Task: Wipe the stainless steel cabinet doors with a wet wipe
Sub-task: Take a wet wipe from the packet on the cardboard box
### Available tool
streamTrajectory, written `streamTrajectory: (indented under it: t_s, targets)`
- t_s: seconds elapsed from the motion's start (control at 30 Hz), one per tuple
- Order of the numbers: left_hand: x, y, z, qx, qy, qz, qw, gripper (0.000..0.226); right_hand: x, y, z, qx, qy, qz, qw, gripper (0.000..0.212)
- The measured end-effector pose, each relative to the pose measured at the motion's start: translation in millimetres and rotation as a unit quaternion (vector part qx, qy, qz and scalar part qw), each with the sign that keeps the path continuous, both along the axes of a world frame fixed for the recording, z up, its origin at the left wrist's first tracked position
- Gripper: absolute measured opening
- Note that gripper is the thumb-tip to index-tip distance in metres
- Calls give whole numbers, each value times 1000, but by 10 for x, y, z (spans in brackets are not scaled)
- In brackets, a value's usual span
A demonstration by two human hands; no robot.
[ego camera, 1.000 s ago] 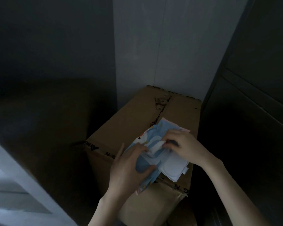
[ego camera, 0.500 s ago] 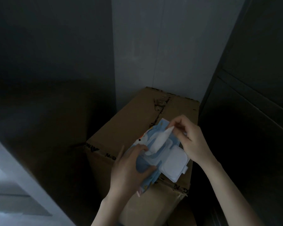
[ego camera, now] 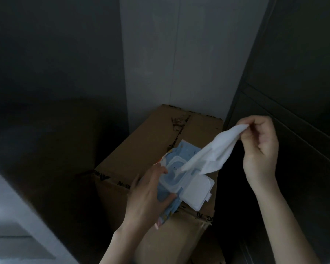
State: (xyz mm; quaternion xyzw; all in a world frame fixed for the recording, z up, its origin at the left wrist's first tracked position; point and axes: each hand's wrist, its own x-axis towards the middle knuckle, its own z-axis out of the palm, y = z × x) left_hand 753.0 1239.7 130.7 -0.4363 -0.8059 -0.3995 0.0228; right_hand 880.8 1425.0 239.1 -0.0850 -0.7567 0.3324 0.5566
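your right hand (ego camera: 259, 147) pinches the limp, light wet wipe (ego camera: 208, 155) by its corner while your left hand (ego camera: 151, 195) grips the pack (ego camera: 179, 172).

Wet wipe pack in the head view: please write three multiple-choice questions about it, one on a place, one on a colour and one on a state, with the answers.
1. Over what is the wipe pack held?
A. the cardboard box
B. a sink
C. a chair

2. What colour is the wet wipe?
A. yellow
B. white
C. green

3. How is the pack's lid?
A. shut
B. torn off
C. flipped open

Answers:
1 A: the box top shows under and around the pack, which the left hand grips.
2 B: the sheet that the right hand pinches is white.
3 C: the white lid lies folded back, and the wipe runs up out of the opening.
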Motion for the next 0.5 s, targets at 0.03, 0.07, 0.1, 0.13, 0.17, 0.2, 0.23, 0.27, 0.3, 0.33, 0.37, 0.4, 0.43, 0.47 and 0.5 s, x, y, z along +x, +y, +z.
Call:
streamTrajectory:
  t_s: [0.03, 0.07, 0.1, 0.13, 0.17, 0.2, 0.23, 0.27, 0.3, 0.33, 0.37, 0.4, 0.43, 0.47, 0.5]
  targets:
    - [-7, 9, 2, -15, 13, -6, 1000, 52, 19, 2, 29, 2, -7, -6, 1000, 11]
    - [-13, 17, -1, -36, 24, -10, 999, 48, 39, -1, 50, 8, -26, -9, 1000, 10]
    - [-18, 25, -11, -56, 35, -13, 998, 45, 55, -11, 63, 16, -49, -10, 999, 9]
    - [-15, 33, -24, -74, 45, -14, 996, 43, 74, -27, 66, 24, -64, -9, 998, 9]
    - [-9, 42, -37, -83, 55, -18, 995, 40, 93, -49, 64, 26, -66, -6, 997, 9]
    - [0, 53, -46, -83, 63, -20, 994, 39, 116, -78, 63, 21, -54, -4, 998, 9]
    - [11, 63, -53, -77, 69, -19, 994, 38, 141, -106, 67, 10, -29, -3, 1000, 11]
    - [24, 72, -53, -75, 75, -15, 994, 38, 176, -128, 70, -4, 3, -9, 1000, 16]
    - [30, 76, -54, -81, 78, -12, 994, 40, 217, -143, 78, -15, 35, -21, 999, 21]
    - [27, 76, -60, -89, 78, -9, 993, 41, 260, -151, 87, -18, 60, -36, 997, 24]
    - [16, 74, -70, -94, 76, -10, 993, 43, 304, -156, 95, -16, 74, -49, 996, 25]
    - [6, 72, -79, -98, 74, -13, 992, 44, 348, -160, 99, -15, 81, -59, 995, 25]
    - [0, 73, -85, -103, 76, -15, 992, 46, 394, -167, 104, -16, 87, -66, 994, 26]
    - [2, 73, -81, -110, 79, -16, 991, 47, 442, -176, 109, -15, 96, -72, 993, 29]
    - [11, 74, -75, -119, 82, -15, 989, 48, 495, -190, 120, -13, 109, -78, 991, 31]
